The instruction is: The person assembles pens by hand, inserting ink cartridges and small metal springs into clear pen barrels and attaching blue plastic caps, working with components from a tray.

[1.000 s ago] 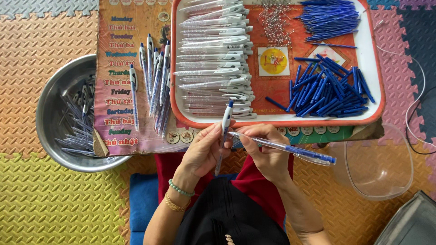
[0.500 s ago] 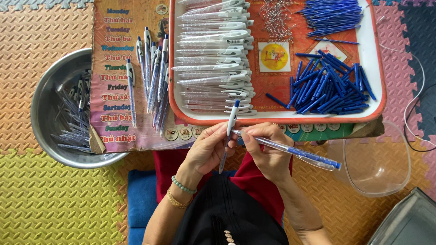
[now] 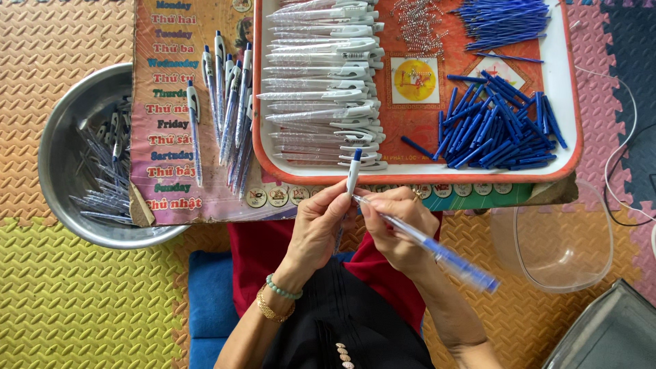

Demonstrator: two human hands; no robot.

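My left hand (image 3: 320, 224) holds a white pen top with a blue push button (image 3: 352, 173), upright, just below the tray's front rim. My right hand (image 3: 395, 225) grips a clear pen barrel with a blue grip (image 3: 444, 256) that slants down to the right, its front end meeting the left hand's part. Both hands are close together over my lap, fingertips almost touching. Finished white and blue pens (image 3: 229, 102) lie in a loose row on a printed board (image 3: 167, 130) to the left.
An orange-rimmed tray (image 3: 572, 96) holds stacked clear and white pen barrels (image 3: 324, 82), small springs (image 3: 417, 24), thin blue refills (image 3: 502, 17) and blue grip pieces (image 3: 499, 130). A metal bowl (image 3: 58, 150) with pen parts sits left. A clear plastic bowl (image 3: 557, 239) sits right.
The view has shifted slightly. My hands have stayed together below the tray, and the pen top in the left hand has risen a little against the barrel.
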